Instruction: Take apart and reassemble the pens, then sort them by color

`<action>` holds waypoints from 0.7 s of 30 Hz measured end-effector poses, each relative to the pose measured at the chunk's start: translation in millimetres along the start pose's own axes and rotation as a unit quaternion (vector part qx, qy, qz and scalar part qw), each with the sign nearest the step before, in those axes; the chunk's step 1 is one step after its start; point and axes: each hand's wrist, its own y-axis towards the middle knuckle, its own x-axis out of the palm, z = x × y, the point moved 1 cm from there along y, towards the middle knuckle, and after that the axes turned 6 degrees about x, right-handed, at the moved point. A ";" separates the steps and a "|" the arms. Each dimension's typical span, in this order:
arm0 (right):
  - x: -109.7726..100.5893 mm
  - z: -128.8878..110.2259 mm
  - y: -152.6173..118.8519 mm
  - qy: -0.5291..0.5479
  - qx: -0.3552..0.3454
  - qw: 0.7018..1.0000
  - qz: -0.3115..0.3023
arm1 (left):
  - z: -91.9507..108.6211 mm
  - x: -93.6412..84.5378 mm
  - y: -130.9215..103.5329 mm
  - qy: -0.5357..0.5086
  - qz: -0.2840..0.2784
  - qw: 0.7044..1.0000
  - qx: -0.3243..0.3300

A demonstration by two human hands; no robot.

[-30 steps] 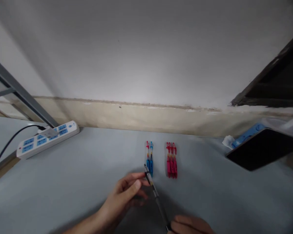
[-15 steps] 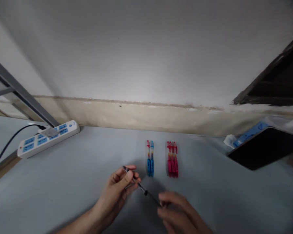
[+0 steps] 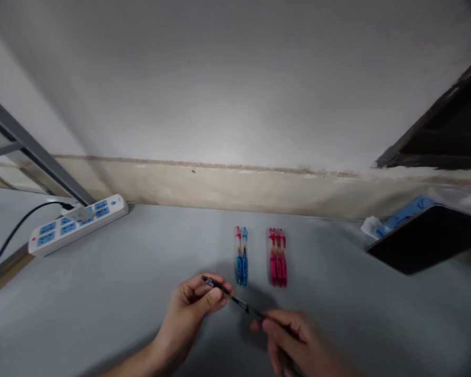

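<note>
My left hand (image 3: pixel 194 309) pinches a clear and black pen (image 3: pixel 239 302) near its upper left end. At the pen's lower right end, my right hand (image 3: pixel 288 337) has thumb and fingers closed on a dark part (image 3: pixel 256 313); whether it is separate from the pen cannot be made out. Beyond my hands, two pens with blue grips (image 3: pixel 242 267) lie side by side, one with a red top and one with a blue top. Right of them are three pens with red tops and pink grips (image 3: pixel 278 267), lying close together.
A white power strip (image 3: pixel 78 225) with a black cable lies at the left by a metal post. On the right, a black tablet-like panel (image 3: pixel 432 238) stands tilted before a blue packet (image 3: pixel 406 213) with white tissue. A wall runs behind the grey table (image 3: pixel 172 235).
My left hand and the pen have shifted slightly right and down. My right hand's fingers have moved closer around the dark part at the pen's lower end. The pens on the table stay put.
</note>
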 end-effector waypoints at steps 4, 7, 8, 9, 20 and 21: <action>-2.3 -2.9 -5.1 -0.087 -0.097 0.988 0.080 | -0.6 0.2 -0.7 0.013 0.015 1.000 -0.007; -0.2 -4.5 -6.7 0.002 -0.038 0.999 0.013 | 0.1 1.3 -0.6 0.003 0.016 1.000 0.000; 0.6 -4.3 -6.2 0.044 -0.007 0.999 -0.010 | -0.1 1.5 -0.5 -0.003 0.018 1.000 0.003; 1.1 -3.8 -5.2 0.076 0.016 0.997 -0.026 | -0.7 1.6 -0.4 -0.008 0.019 1.000 0.004; -3.8 5.0 -1.7 -0.005 -0.068 0.996 0.060 | -10.7 -3.5 2.4 -0.027 0.027 0.999 0.013; -3.2 5.5 -1.7 0.010 -0.051 0.998 0.045 | -10.7 -3.4 2.8 -0.028 0.028 0.999 0.015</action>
